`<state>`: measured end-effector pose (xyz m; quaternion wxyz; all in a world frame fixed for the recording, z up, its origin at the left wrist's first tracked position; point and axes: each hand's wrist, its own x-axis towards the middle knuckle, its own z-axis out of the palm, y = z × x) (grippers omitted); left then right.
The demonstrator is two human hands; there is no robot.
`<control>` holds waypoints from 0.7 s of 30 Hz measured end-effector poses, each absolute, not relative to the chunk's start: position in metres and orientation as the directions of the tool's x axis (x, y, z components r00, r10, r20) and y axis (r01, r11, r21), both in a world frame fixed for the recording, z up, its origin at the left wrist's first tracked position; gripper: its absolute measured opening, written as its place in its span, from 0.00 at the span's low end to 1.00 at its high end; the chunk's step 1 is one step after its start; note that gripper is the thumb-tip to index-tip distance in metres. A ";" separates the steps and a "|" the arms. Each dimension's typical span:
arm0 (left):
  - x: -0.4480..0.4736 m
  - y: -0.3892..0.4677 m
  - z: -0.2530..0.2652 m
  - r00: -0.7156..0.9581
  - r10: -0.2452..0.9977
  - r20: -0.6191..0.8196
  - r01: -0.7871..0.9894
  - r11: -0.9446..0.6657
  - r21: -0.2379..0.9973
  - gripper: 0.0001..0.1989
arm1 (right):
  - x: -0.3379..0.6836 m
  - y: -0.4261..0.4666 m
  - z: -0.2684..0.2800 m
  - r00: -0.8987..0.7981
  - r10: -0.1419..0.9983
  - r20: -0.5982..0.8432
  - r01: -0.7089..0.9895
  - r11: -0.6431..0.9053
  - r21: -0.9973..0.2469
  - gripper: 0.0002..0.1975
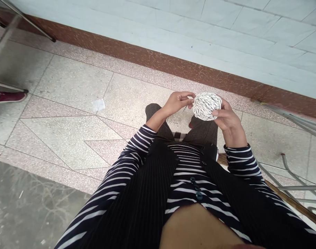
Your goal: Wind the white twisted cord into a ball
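Note:
A rounded bundle of thick white yarn with black flecks (207, 106), its surface in plait-like ridges, is held up above my lap. My right hand (229, 121) wraps round its right side, with the thumb lying across the front. At its left edge, the thumb and fingers of my left hand (180, 103) are pinched together. Whether they grip a strand or the edge of the bundle is too small to tell. Thin loose strands (175, 121) show on the floor between my knees.
Ahead runs a pale tiled wall (173, 27) with a brown skirting (121, 55). Metal-framed furniture (285, 166) stands at the right, and metal legs (43, 31) at upper left. A red shoe (9, 97) rests at far left. White paper (98, 104) lies on the patterned floor (69, 79).

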<state>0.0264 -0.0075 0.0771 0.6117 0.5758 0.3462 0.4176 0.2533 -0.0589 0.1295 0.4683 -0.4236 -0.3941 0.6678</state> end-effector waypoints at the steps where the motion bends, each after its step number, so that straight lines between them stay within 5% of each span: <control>1: 0.026 -0.007 0.077 0.412 0.909 0.062 -0.103 -0.021 0.994 0.17 | 0.253 -0.058 0.130 -0.207 0.958 -0.197 -0.283 -0.252 -0.925 0.34; 9: 0.015 -0.003 0.090 0.371 0.906 0.204 0.185 -0.287 0.940 0.15 | 0.254 -0.061 0.128 -0.222 0.945 -0.239 -0.278 -0.296 -0.914 0.37; 21: 0.038 -0.031 0.036 0.394 0.908 0.143 0.207 -0.240 0.949 0.13 | 0.254 -0.062 0.137 -0.132 0.972 -0.194 -0.284 -0.224 -0.932 0.38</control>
